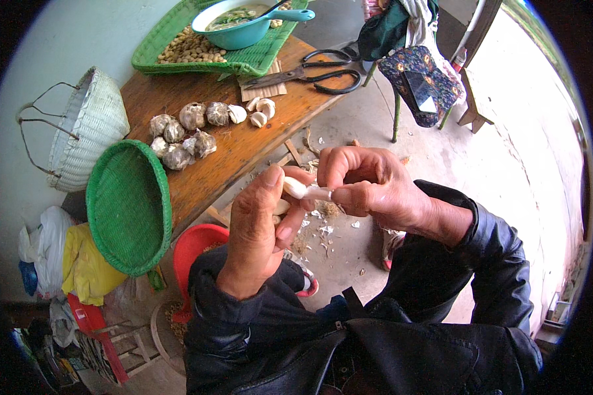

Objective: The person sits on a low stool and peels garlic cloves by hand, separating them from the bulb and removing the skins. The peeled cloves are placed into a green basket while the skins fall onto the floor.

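My left hand (259,217) grips a peeled garlic clove (293,187) between thumb and fingers, and at least one more pale clove (280,207) sits against the fingers below it. Thumb and fingertips of my right hand (370,182) pinch a strip of papery garlic skin (318,193) that still joins the clove's end. On the wooden table (212,177) beyond lie several whole garlic bulbs (192,116), some with dirty outer skin. Several loose cloves (259,118) rest to their right.
Large black-handled scissors (304,76) lie on corrugated cardboard. Behind them a green woven tray (143,59) carries peanuts and a blue pan (242,37) of soup. A green basket (128,207) and a white basket (91,128) stand left. A red plastic container (185,252) is below; skin scraps (326,229) litter the floor.
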`<state>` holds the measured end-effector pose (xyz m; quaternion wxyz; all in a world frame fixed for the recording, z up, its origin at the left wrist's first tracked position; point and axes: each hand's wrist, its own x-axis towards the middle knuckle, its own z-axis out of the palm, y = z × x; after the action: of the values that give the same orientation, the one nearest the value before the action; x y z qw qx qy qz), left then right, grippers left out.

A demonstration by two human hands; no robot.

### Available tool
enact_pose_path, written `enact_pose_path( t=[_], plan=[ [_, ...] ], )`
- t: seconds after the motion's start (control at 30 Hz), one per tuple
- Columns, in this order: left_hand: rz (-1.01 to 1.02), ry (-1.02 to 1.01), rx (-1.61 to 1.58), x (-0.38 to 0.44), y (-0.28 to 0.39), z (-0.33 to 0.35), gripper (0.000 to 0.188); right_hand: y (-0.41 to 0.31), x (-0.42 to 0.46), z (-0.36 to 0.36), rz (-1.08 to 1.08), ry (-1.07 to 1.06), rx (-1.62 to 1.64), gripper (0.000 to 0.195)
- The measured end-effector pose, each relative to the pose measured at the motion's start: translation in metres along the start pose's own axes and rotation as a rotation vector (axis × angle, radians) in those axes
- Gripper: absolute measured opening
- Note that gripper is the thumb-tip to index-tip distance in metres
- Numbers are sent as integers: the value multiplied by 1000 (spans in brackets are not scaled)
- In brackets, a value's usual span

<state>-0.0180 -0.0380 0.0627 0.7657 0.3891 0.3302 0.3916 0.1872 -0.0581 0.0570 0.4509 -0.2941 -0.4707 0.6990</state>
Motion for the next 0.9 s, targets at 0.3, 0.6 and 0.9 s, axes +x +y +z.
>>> enact_pose_path(
  t=[0.3, 0.6, 0.9],
  plan=[
    [146, -107, -25, 6, -3, -11, 44, -12, 0, 2, -269, -160, -341, 11],
    [390, -131, 136, 8, -11, -15, 40, 3, 1, 6, -370, 66, -464, 14],
    [863, -52, 756, 15, -10, -13, 37, 1, 0, 5, -337, 104, -505, 14]
  ],
)
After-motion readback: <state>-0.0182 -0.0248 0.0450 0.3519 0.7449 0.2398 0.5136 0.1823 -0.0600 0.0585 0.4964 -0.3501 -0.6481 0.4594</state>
